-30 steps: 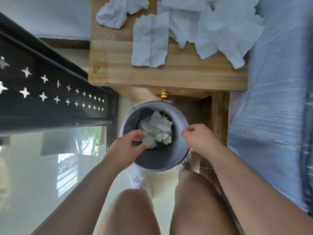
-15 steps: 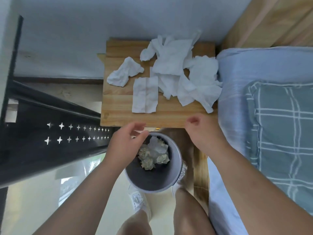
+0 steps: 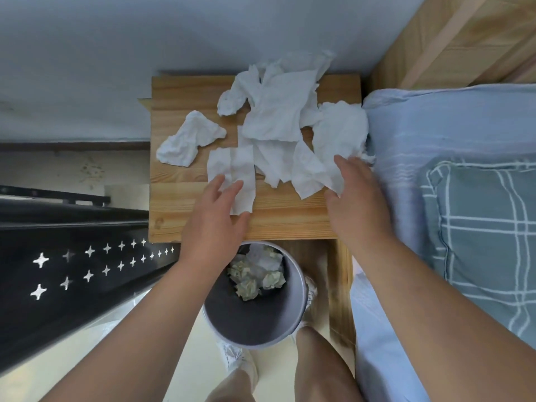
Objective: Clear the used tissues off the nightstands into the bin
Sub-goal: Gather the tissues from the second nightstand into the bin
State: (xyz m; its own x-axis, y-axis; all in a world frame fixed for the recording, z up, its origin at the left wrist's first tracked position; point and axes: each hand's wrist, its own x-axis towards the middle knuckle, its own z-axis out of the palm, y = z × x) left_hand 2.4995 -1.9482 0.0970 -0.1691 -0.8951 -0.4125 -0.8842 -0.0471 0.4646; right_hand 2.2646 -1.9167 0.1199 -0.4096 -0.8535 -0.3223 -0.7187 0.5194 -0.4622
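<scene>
Finding: the step in hand is the reach for the next lot of tissues; nothing is gripped yet.

Left hand (image 3: 214, 221): fingers straight and slightly spread, holding nothing. The tips lie over the near end of the flat, creased white rectangular tissue (image 3: 232, 169). Whether they press on it cannot be told.

Right hand (image 3: 356, 207): fingers loosely extended, thumb apart, holding nothing. The overlapping heap of crumpled white tissues (image 3: 278, 117) lies just beyond the fingertips and to the thumb side, its nearest sheet touching or under them. A separate crumpled white wad (image 3: 188, 139) sits beyond the left fingertips, to their outer side.

All of these rest on the pale pine nightstand top (image 3: 179, 204). The round grey plastic bin (image 3: 293, 314) stands on the floor behind both wrists, already holding balled tissues (image 3: 255, 274). The blue striped bedsheet (image 3: 406, 126) runs along the little-finger side of the right hand.

Recommendation: sweep both hands inward so that the loose sheets bunch between the palms, then close the fingers round the bundle before lifting. Thin paper is likely to slide or trail, so gather the edges in first. Draw the wad in with the left fingers. Carry the bundle straight back over the bin before letting go, away from the bed edge.
</scene>
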